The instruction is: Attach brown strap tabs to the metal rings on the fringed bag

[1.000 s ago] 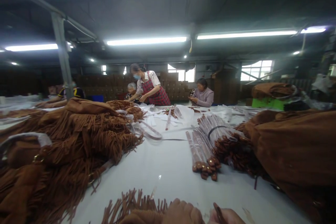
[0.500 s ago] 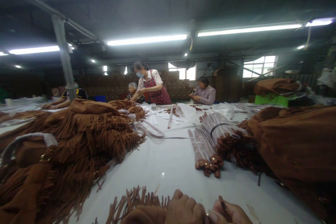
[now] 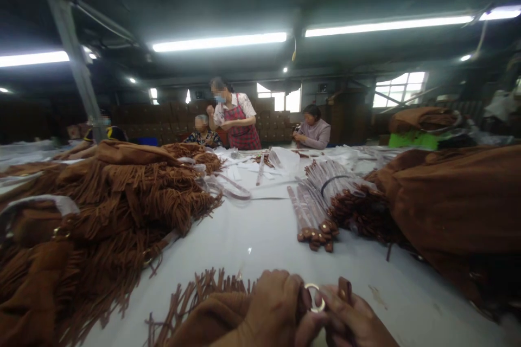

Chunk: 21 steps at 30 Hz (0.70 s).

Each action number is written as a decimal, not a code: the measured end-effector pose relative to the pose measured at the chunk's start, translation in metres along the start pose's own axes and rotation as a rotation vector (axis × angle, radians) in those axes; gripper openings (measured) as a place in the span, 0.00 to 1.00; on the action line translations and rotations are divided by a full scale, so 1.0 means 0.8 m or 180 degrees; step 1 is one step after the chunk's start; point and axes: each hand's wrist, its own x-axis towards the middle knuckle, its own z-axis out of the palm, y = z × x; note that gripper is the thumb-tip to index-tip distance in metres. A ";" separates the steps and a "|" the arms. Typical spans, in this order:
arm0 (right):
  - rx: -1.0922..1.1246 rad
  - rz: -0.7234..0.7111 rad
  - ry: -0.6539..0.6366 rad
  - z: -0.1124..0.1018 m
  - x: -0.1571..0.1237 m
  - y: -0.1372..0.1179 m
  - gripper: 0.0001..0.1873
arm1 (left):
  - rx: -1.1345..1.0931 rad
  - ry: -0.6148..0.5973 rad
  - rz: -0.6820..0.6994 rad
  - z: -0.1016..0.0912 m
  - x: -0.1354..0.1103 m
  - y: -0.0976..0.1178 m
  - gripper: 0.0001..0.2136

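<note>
At the bottom edge my left hand [image 3: 272, 309] is closed around the top of a brown fringed suede bag [image 3: 203, 314] lying on the white table [image 3: 260, 238]. A small metal ring [image 3: 314, 298] shows between my two hands, pinched by the fingertips. My right hand [image 3: 350, 320] is closed on the end of a brown strap [image 3: 345, 290] right beside that ring. The bag's fringe fans out toward the left and away from me.
A heap of fringed brown bags [image 3: 101, 217] fills the left. Bundled brown straps [image 3: 313, 217] lie mid-table, and piled brown bags [image 3: 456, 206] rise on the right. Three other people [image 3: 234, 119] work at the far end; a fourth sits at far left.
Both my hands have risen further into view. The metal ring and the strap end now show between them. The standing person at the far end has straightened up.
</note>
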 end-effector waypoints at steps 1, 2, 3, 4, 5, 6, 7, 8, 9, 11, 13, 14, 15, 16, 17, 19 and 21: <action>0.0220 0.0051 -0.0101 0.003 -0.005 -0.005 0.21 | -0.0174 -0.0370 -0.0146 -0.011 -0.001 0.007 0.17; 0.0428 0.0085 -0.0166 0.005 -0.009 -0.010 0.20 | -0.0310 -0.0667 -0.0228 -0.021 0.000 0.012 0.15; 0.0595 0.0128 -0.0202 0.006 -0.010 -0.014 0.18 | -0.0430 -0.0886 -0.0246 -0.029 0.002 0.015 0.14; 0.0752 0.0174 -0.0219 0.007 -0.009 -0.016 0.17 | -0.0558 -0.1050 -0.0183 -0.035 0.005 0.015 0.14; 0.0898 0.0246 -0.0243 0.006 -0.007 -0.017 0.16 | -0.0679 -0.1172 -0.0185 -0.038 0.008 0.013 0.13; 0.1042 0.0332 -0.0277 0.005 -0.005 -0.017 0.15 | -0.0813 -0.1259 -0.0210 -0.039 0.009 0.010 0.13; 0.1191 0.0426 -0.0327 0.002 -0.003 -0.016 0.14 | -0.0925 -0.1292 -0.0239 -0.038 0.010 0.007 0.13; 0.1329 0.0528 -0.0409 -0.001 -0.002 -0.014 0.13 | -0.1014 -0.1289 -0.0276 -0.037 0.009 0.005 0.13; 0.1458 0.0622 -0.0525 -0.004 -0.001 -0.011 0.12 | -0.1077 -0.1253 -0.0300 -0.035 0.008 0.004 0.13; 0.1642 0.0739 -0.0834 -0.011 0.000 -0.006 0.11 | -0.1146 -0.1145 -0.0313 -0.033 0.005 0.004 0.13; 0.1677 0.0783 -0.1192 -0.019 0.000 -0.001 0.10 | -0.1215 -0.1136 -0.0324 -0.034 0.003 0.004 0.14; 0.1645 0.0789 -0.1341 -0.021 0.001 0.001 0.10 | -0.1264 -0.1188 -0.0329 -0.035 0.003 0.003 0.15; 0.1605 0.0789 -0.1444 -0.023 0.001 0.003 0.10 | -0.1315 -0.1256 -0.0332 -0.036 0.004 0.003 0.15; 0.1568 0.0795 -0.1493 -0.024 0.001 0.004 0.10 | -0.1369 -0.1316 -0.0334 -0.038 0.005 0.002 0.15; 0.1554 0.0798 -0.1491 -0.023 0.000 0.005 0.11 | -0.1423 -0.1349 -0.0348 -0.039 0.006 0.001 0.14; 0.1600 0.0758 -0.1338 -0.018 0.000 0.007 0.11 | -0.1537 -0.1331 -0.0441 -0.040 0.008 -0.002 0.12; 0.1704 0.0675 -0.1033 -0.010 0.001 0.008 0.11 | -0.1602 -0.1258 -0.0588 -0.038 0.009 -0.004 0.10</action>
